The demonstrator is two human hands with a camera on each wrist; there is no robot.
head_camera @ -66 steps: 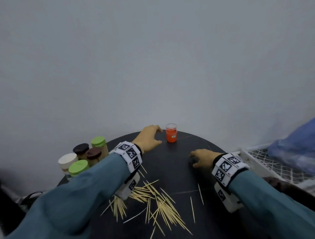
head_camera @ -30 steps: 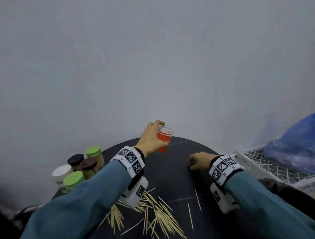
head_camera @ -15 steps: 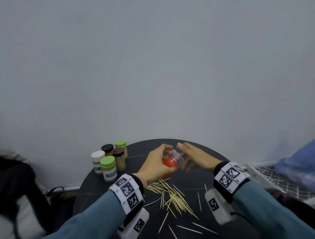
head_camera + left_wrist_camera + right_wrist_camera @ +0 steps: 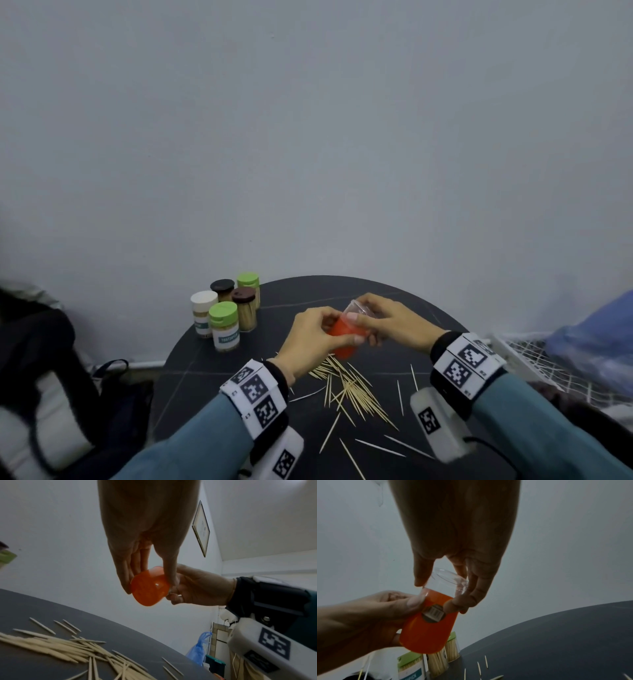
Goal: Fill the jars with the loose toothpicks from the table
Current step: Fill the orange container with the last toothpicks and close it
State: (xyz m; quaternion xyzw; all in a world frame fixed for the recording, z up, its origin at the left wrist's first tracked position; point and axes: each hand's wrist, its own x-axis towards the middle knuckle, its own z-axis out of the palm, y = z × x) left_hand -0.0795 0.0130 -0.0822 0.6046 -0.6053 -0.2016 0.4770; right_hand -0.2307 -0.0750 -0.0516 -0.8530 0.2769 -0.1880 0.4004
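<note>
We've got the round black table [image 4: 212, 363] with a scatter of loose toothpicks [image 4: 352, 394] under our hands. Five filled toothpick jars [image 4: 224, 327] cluster at its far left. Our left hand [image 4: 308, 342] grips the orange jar [image 4: 344, 334], held tilted in the air, while our right hand [image 4: 394, 323] pinches its clear top [image 4: 447, 580]. Only the right wrist view shows the barcode sticker [image 4: 434, 613].

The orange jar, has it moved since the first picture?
Yes. The orange jar left the table's far edge; both hands hold it tilted above the toothpicks.
</note>
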